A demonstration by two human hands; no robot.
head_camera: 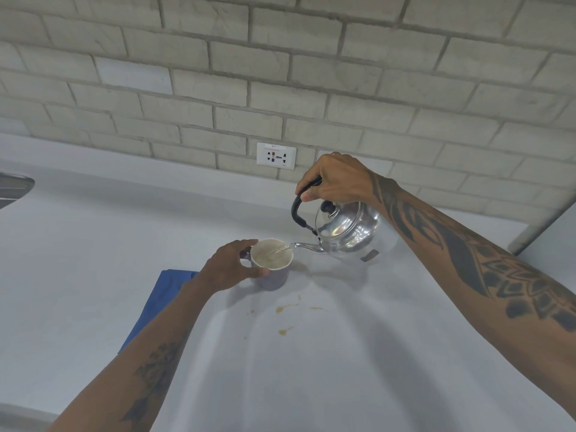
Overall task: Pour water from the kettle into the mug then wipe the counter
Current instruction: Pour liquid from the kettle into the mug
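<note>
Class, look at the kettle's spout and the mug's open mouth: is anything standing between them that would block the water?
Nothing visible does. The kettle, tilted by the right hand, sends water straight from its spout into the mug. The left hand grips the mug's side, clear of the opening.

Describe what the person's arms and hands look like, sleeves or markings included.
Both arms are bare with no sleeves in view, and neither hand wears a glove or any visible jewellery. The right hand joins a forearm covered in dense dark tattoos: leaf-like shapes and a geometric, mandala-style pattern. The left hand is unmarked; its forearm carries one smaller dark tattoo of branching, leaf-like form.
</note>
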